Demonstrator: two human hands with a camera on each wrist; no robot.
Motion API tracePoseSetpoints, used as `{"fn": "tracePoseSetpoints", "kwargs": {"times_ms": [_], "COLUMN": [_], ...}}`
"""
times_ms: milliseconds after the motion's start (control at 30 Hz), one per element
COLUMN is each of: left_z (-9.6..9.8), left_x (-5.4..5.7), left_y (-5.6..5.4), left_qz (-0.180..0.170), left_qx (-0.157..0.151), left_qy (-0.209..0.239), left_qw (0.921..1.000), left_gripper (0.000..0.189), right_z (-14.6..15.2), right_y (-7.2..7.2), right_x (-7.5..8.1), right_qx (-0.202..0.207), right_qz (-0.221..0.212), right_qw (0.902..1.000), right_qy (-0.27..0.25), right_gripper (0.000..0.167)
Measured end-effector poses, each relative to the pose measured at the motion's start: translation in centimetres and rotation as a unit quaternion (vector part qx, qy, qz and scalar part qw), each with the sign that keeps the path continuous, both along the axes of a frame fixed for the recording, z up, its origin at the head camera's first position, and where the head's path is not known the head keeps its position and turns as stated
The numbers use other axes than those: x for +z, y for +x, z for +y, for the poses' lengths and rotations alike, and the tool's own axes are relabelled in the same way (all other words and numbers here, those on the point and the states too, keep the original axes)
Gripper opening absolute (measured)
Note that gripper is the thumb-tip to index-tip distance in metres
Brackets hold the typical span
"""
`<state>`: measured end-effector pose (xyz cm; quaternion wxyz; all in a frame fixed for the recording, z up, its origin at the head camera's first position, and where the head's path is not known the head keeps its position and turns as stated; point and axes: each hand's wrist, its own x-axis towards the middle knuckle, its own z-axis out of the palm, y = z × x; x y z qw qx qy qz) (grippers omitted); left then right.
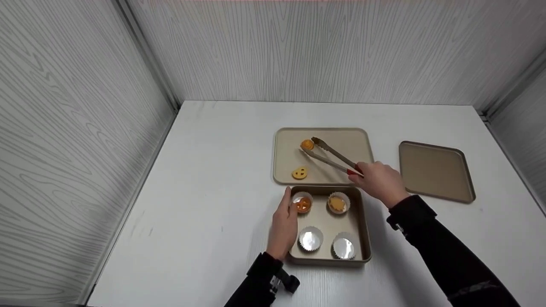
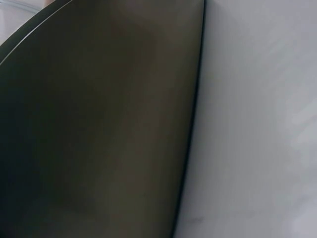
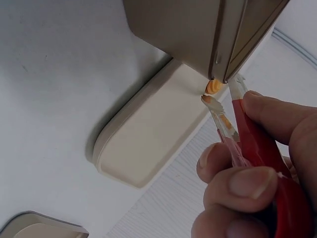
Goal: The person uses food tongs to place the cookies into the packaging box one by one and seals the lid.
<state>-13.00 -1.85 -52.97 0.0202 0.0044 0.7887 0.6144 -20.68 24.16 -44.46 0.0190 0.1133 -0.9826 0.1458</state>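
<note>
My right hand (image 1: 379,181) grips a pair of tongs (image 1: 330,162) by their red handles (image 3: 255,141). The spread tips stand on either side of a small orange swirled piece (image 1: 307,144) on a beige tray (image 1: 341,138). A yellow cookie-like piece with holes (image 1: 300,172) lies nearer on that tray. My left hand (image 1: 283,228) rests against the left wall of a deep square pan (image 1: 364,230), fingers straight along it. Inside stand paper cups: one cup (image 1: 303,196) holds an orange piece, another cup (image 1: 339,196) a tan leaf-like piece. Two nearer cups (image 1: 310,239) hold nothing.
A flat brown tray (image 1: 437,172) lies to the right on the white table (image 1: 213,192). Wood-grain panels (image 1: 277,51) close off the back and sides. The pan's outer wall (image 2: 114,119) fills much of the left wrist view.
</note>
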Motion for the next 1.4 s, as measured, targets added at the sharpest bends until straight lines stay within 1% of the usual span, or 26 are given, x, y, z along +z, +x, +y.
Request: {"fn": "tracePoseSetpoints", "kwargs": {"times_ms": [100,300,533,733,900,1167,1400], "left_z": [0.0,-0.1,-0.2,-0.1,-0.1,0.0,0.1], "left_x": [0.0,0.1,0.0,0.0,0.0,0.1,-0.1], "left_y": [0.0,0.0,0.1,0.1,0.1,0.0,0.1], "left_qz": [0.001,0.005,0.005,0.002,0.004,0.001,-0.003], "left_qx": [-0.001,-0.003,-0.003,0.003,0.007,0.003,0.001], "left_qy": [0.001,0.008,0.008,-0.003,-0.008,0.002,0.009], "left_qw": [1.0,1.0,1.0,1.0,0.9999,1.0,1.0], "left_gripper": [0.055,0.056,0.056,0.055,0.055,0.055,0.055], "right_z": [-0.2,-0.6,-0.9,-0.7,-0.4,0.0,1.0], "right_y": [-0.2,-0.7,-1.0,-0.9,-0.8,-0.4,0.2], "right_x": [0.2,0.5,0.4,0.2,-0.1,-0.9,-1.6], "right_qx": [0.004,0.009,0.014,0.012,0.012,0.015,0.024], "right_qz": [0.008,0.009,0.02,0.032,0.039,0.078,0.097], "right_qw": [1.0,0.9999,0.9996,0.9994,0.9991,0.9968,0.995], "right_qy": [0.002,0.008,0.011,0.009,0.012,0.013,0.0], "right_gripper": [0.031,0.029,0.027,0.019,0.017,0.018,0.019]}}
